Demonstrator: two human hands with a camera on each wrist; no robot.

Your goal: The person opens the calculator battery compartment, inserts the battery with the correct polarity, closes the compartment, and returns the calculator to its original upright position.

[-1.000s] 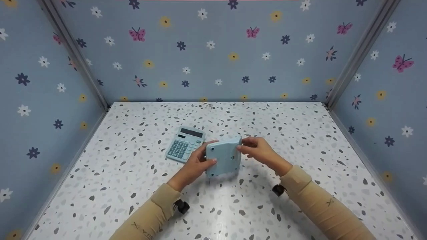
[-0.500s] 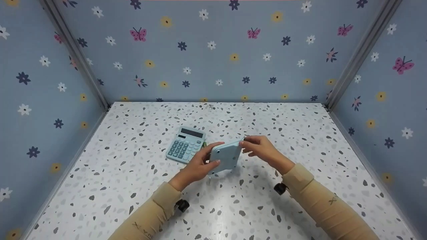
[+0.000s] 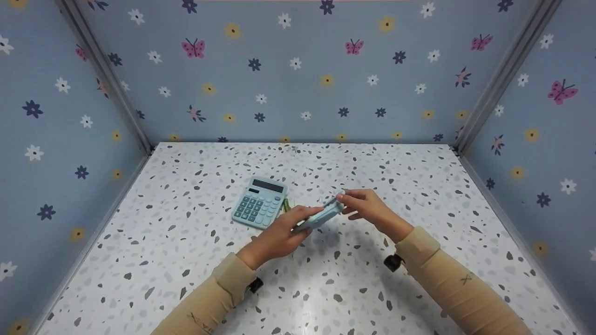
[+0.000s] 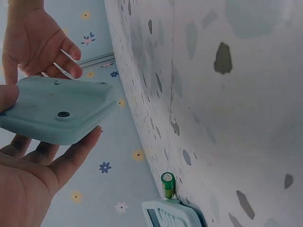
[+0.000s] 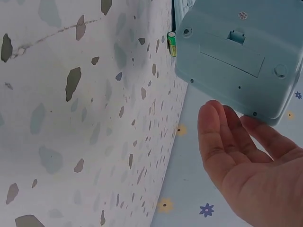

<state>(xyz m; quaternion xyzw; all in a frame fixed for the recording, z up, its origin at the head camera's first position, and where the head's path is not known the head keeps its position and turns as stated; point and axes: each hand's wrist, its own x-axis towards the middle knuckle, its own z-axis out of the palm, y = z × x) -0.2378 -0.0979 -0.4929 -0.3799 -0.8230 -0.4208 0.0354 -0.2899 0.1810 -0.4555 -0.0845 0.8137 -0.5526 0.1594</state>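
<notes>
Sitting between both hands, raised off the table (image 3: 195, 232), is a held calc (image 5: 241, 71), pale blue. Posn: approx. mid head view, tilted, seen nearly edge-on there. Back casing faces R wrist cam: rect. panel outline (image 5: 232, 56), small sq. recess (image 5: 236, 38) at its edge, round sticker (image 5: 243, 15) (text too small to read), several small round holes nr the rim.

L hand (image 3: 279, 235): firm grip at near end, thumb on back casing, fingers bent round opp. side; gap = thickness of casing. R hand (image 3: 372, 209): thumb & forefinger lightly pinch far corner; remaining fingers loosely bent, nothing else in hand.

Second calc (image 3: 259, 202), same colour: flat on table, keys & dark display up, just beyond L hand and to its left. Green battery (image 4: 168, 184) on table just beside its right edge; exact no. of batteries there cannot be told, partly hidden.

Outer items: beige sleeves (image 3: 461, 284) on both arms, black wrist device (image 3: 393, 263) under R cuff, similar under L. Table surface white w/ grey flecks. Surround: blue walls (image 3: 298, 93), floral & butterfly print, metal post (image 3: 102, 70) at each rear corner.
</notes>
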